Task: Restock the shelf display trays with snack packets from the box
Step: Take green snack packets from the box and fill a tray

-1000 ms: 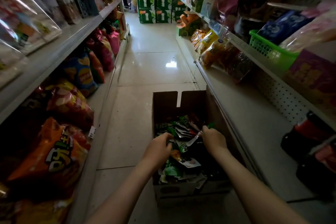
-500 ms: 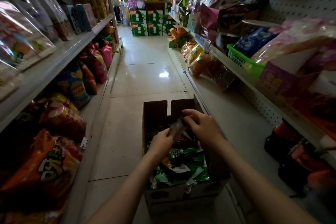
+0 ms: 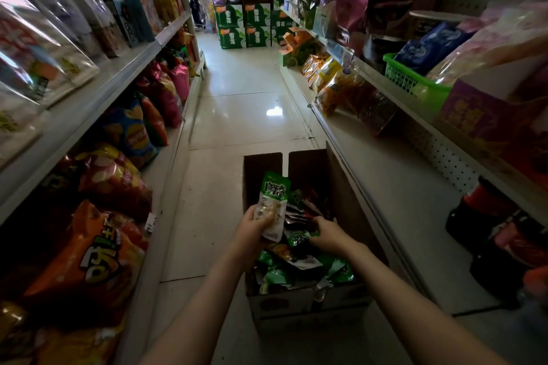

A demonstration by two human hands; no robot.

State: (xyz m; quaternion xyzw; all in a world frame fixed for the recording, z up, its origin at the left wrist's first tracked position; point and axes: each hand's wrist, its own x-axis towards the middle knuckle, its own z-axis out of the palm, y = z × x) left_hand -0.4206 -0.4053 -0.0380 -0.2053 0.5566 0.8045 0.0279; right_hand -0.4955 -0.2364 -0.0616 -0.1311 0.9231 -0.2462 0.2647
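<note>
Snack packets (image 3: 299,271) fill the box (image 3: 296,304), where the left hand (image 3: 253,230) pinches one green packet (image 3: 274,197) upright in curled fingers and the right hand (image 3: 330,235) lies on others, its fingers' hold unclear.

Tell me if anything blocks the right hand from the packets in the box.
Nothing visible does. The box is open on top, and the right hand is down among the packets, touching them. The left hand holds one green packet upright, off to the side.
</note>
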